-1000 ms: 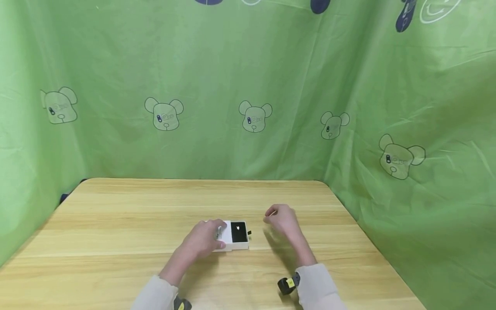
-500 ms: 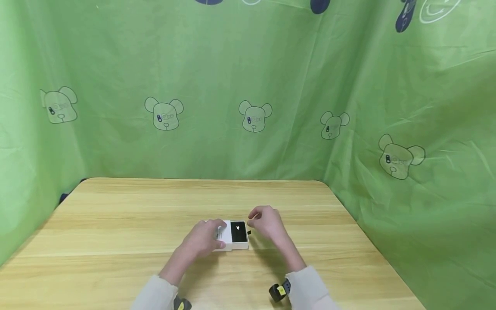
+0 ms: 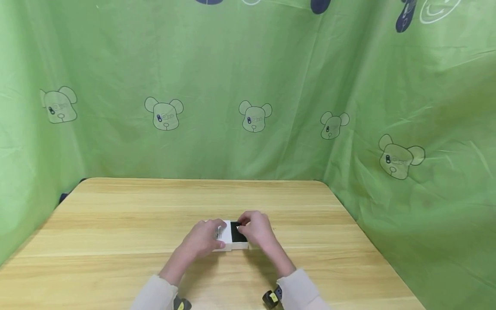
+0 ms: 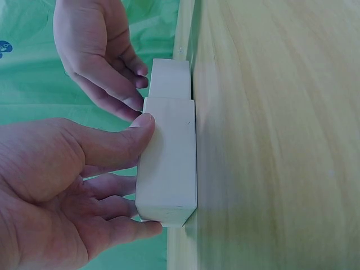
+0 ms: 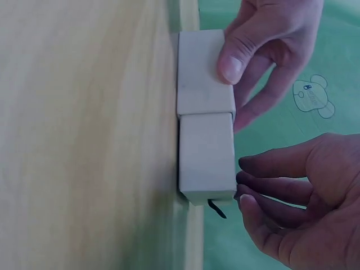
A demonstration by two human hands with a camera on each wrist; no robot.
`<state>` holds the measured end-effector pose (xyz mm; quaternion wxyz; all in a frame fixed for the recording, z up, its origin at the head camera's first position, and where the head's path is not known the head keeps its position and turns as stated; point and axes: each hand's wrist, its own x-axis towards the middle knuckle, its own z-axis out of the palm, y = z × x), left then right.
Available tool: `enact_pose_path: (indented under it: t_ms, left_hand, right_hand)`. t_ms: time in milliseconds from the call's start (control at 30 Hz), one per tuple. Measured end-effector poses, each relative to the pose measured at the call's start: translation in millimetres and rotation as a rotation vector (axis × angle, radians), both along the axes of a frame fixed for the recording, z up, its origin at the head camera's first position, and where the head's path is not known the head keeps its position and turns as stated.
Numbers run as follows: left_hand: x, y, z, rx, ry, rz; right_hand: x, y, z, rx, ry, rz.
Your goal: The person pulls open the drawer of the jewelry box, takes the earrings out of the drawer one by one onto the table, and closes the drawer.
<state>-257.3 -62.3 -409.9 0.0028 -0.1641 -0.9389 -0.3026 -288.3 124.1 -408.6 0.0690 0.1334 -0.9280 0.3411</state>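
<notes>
A white slide-out box [image 3: 224, 236] lies on the table with its tray pulled partway out to the right. My left hand [image 3: 201, 237] grips the printed outer sleeve, its thumb [image 4: 144, 126] on the near side wall. Black lining [image 3: 238, 237] fills the tray, and a small pale star-shaped piece [image 3: 237, 227] shows on it. Over the tray is my right hand [image 3: 257, 228], thumb and fingertips close together right at the star. In the right wrist view, those fingertips [image 5: 246, 163] meet the box's top edge; I cannot tell whether they pinch anything.
A short black pull tab [image 5: 217, 209] sticks out of the tray's end. The wood-grain table [image 3: 116, 215] reaches back to a green curtain [image 3: 209, 146] printed with bear heads, which also encloses both sides.
My right hand has moved left from beside the box to over the black lining, its fingertips coming to the star-shaped piece. The left hand and box have stayed put.
</notes>
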Motion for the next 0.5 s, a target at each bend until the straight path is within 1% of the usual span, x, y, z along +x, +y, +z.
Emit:
enact_pose_path:
  t_ms: [133, 300, 500]
  left_hand:
    - [0.4, 0.7, 0.7, 0.001, -0.003, 0.002]
    - [1.9, 0.9, 2.3, 0.001, -0.008, 0.006]
    - [1.4, 1.3, 1.6, -0.004, -0.001, 0.008]
  right_hand:
    - [0.0, -2.1, -3.8, 0.007, 0.016, 0.006]
    - [0.2, -5.5, -6.9, 0.023, 0.007, -0.006]
    - [1.8, -7.6, -8.0, 0.045, 0.007, -0.005]
